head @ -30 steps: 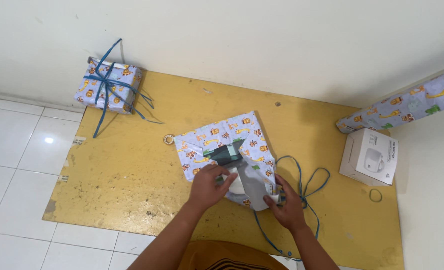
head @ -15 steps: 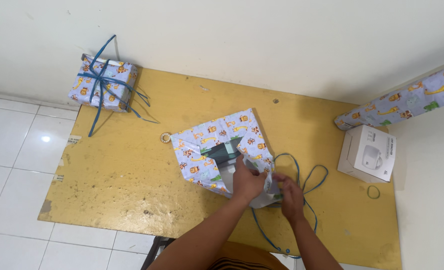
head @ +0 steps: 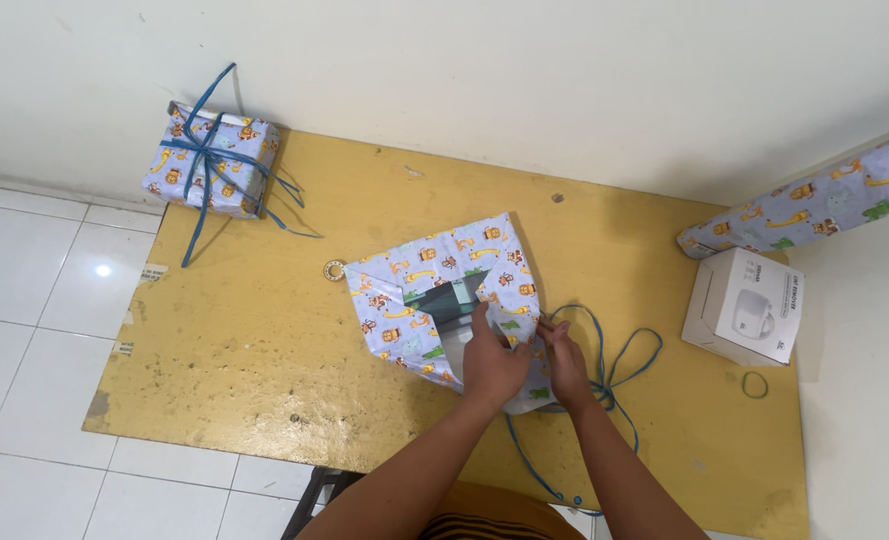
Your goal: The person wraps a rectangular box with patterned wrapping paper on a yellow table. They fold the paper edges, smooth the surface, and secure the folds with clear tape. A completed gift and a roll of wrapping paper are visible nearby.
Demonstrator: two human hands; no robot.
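Yellow board (head: 265, 330) lay on the white tiled floor and carried everything; places below are told from the half-wrapped box (head: 448, 303) near its middle. That box, dark with a pale side, sat on a sheet of lilac wrapping paper (head: 405, 300) printed with small animals, and the sheet's flaps were drawn up over its far and near sides, with the top showing between them. Well to the far left of it stood a finished parcel (head: 215, 160) tied with blue ribbon. To its far right lay the paper roll (head: 815, 195), and nearer than the roll a white carton (head: 747, 305). Just right of the box a loose blue ribbon (head: 615, 360) curled over the board. A small tape ring (head: 336, 270) lay just left of the sheet.

The left hand (head: 492, 362) pressed flat on the near flap, fingers together. The right hand (head: 568, 362) pinched the right-hand paper edge. I judged the step to be folding in the box's right end; the fold would then need holding down and taping.
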